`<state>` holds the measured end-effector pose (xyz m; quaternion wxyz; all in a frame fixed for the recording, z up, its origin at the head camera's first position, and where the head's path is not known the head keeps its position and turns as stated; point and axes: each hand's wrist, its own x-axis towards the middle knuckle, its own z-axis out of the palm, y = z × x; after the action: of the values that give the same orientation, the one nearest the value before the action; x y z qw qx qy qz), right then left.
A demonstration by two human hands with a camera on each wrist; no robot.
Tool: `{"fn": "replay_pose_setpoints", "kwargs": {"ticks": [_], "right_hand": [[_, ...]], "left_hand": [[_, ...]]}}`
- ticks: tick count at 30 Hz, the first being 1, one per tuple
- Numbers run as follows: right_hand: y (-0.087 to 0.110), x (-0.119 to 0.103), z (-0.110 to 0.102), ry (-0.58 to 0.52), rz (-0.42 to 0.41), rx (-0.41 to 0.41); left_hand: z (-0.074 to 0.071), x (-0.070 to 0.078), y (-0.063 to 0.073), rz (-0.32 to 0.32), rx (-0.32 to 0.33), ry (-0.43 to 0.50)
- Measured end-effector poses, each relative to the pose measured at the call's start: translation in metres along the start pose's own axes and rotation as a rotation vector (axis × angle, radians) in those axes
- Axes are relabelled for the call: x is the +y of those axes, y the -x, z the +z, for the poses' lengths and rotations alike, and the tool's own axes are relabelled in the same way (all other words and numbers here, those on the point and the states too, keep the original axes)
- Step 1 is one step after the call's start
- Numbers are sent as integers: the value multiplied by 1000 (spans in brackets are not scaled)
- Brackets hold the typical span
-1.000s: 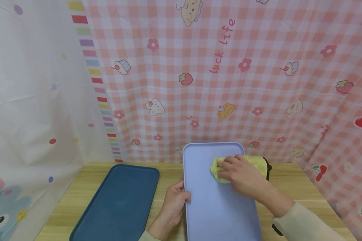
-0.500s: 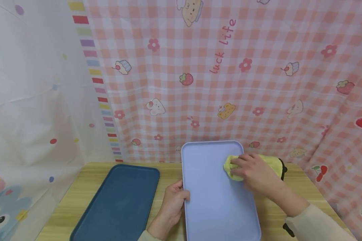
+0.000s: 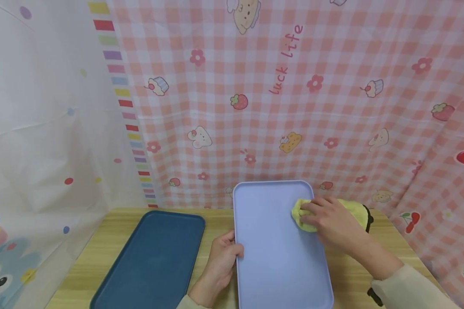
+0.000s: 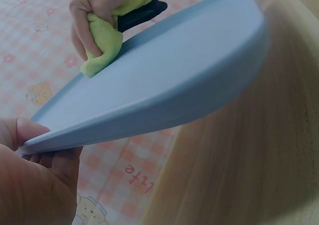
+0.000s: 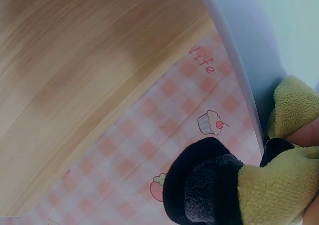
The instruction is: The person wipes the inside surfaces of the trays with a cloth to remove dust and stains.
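While our left hand (image 3: 222,258) is gripping the purple tray (image 3: 280,262), our right hand (image 3: 332,221) is clutching a cloth (image 3: 354,209) against it.

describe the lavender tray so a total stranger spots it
Find the wooden table before the pink checked backdrop. Near its middle, the left hand grips the lavender tray by its side rim while the right hand holds a yellow cloth against it. Colour and upward tilt set it apart from the dark blue tray lying flat to its left.
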<state>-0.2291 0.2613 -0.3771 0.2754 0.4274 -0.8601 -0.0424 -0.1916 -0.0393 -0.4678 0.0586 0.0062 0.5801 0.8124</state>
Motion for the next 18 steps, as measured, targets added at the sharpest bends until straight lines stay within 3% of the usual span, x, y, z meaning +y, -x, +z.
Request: {"fn": "replay_pose_setpoints", "kwargs": {"ticks": [18], "right_hand": [[20, -10, 8, -21, -68, 85]], "left_hand": [[0, -1, -1, 10, 15, -17]]}}
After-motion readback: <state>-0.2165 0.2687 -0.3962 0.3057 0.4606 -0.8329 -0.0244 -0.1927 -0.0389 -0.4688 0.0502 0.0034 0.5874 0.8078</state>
